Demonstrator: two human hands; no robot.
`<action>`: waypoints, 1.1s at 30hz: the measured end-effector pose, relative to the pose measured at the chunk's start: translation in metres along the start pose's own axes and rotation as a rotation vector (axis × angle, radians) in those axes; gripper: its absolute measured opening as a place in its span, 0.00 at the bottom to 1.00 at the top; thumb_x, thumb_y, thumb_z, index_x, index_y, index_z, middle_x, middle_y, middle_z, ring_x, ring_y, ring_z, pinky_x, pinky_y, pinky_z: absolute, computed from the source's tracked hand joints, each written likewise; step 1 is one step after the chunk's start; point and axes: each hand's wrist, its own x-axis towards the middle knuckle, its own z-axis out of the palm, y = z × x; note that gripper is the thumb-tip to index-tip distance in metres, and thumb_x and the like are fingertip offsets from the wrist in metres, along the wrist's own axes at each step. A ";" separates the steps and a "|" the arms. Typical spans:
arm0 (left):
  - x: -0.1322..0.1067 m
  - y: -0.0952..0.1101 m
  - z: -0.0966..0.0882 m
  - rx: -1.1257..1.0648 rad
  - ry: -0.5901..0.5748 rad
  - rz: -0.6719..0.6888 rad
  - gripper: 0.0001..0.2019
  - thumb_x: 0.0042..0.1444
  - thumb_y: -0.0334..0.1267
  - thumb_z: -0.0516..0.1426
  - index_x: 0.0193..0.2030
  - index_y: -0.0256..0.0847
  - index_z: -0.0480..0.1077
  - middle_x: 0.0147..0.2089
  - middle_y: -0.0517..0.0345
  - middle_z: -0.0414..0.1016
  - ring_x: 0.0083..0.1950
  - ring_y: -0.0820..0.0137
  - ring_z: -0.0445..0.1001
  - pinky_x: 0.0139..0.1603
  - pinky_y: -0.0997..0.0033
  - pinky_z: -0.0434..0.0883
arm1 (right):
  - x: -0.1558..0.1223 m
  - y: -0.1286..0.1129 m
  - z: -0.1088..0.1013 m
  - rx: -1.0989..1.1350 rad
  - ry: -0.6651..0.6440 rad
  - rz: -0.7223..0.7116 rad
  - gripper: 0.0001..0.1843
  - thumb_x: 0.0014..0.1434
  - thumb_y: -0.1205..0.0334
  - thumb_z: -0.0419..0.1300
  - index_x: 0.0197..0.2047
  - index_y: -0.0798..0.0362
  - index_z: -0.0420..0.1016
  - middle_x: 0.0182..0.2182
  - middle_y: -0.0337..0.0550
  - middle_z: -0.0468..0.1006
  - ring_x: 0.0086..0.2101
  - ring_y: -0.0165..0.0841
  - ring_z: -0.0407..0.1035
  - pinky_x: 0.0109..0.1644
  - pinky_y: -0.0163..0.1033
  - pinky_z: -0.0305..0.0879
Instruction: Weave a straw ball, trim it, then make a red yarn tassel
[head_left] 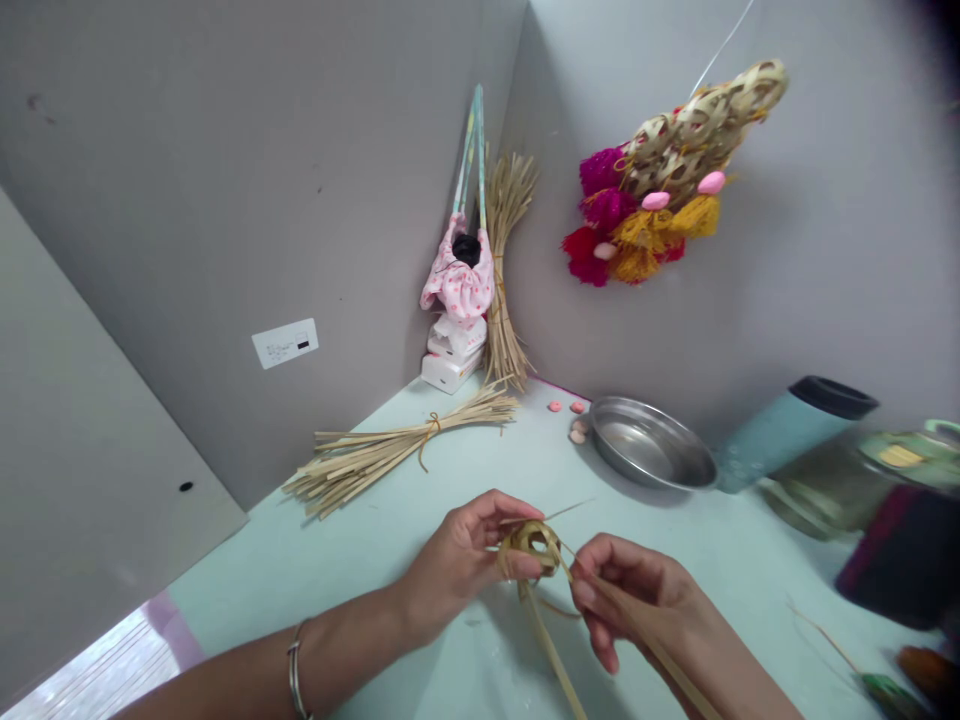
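a woven piece [512, 550] is pinched in the left hand [463, 555], presumably so its shape is kept. just beside it, a strip [675, 672] is gripped by the right hand [645, 590], perhaps for tension. beyond the left hand, a bundle [390, 447] is tied, likely against scattering.

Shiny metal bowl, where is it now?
In the head view, the metal bowl is right of centre on the table, beyond the right hand, between small pink pieces and the light-blue tumbler.
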 end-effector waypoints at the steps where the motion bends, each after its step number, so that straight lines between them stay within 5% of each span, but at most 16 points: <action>1: 0.000 0.000 0.000 0.006 -0.007 0.004 0.20 0.45 0.37 0.70 0.45 0.37 0.73 0.42 0.53 0.77 0.42 0.70 0.74 0.48 0.69 0.67 | 0.000 0.000 0.000 -0.004 0.003 0.005 0.18 0.46 0.53 0.74 0.27 0.54 0.73 0.16 0.34 0.73 0.17 0.26 0.66 0.23 0.32 0.62; 26: -0.001 -0.003 -0.002 0.058 -0.104 -0.004 0.19 0.44 0.34 0.70 0.44 0.38 0.73 0.40 0.55 0.76 0.41 0.71 0.73 0.45 0.70 0.68 | -0.004 -0.002 0.001 0.070 -0.020 0.009 0.17 0.44 0.53 0.75 0.25 0.55 0.74 0.17 0.34 0.71 0.16 0.24 0.63 0.20 0.31 0.61; 33: -0.001 0.002 0.002 0.076 -0.042 -0.040 0.21 0.44 0.36 0.70 0.45 0.37 0.73 0.41 0.53 0.77 0.42 0.70 0.73 0.46 0.69 0.68 | 0.001 0.002 -0.002 0.053 -0.001 -0.039 0.19 0.43 0.54 0.76 0.28 0.53 0.72 0.17 0.32 0.71 0.18 0.25 0.65 0.23 0.31 0.60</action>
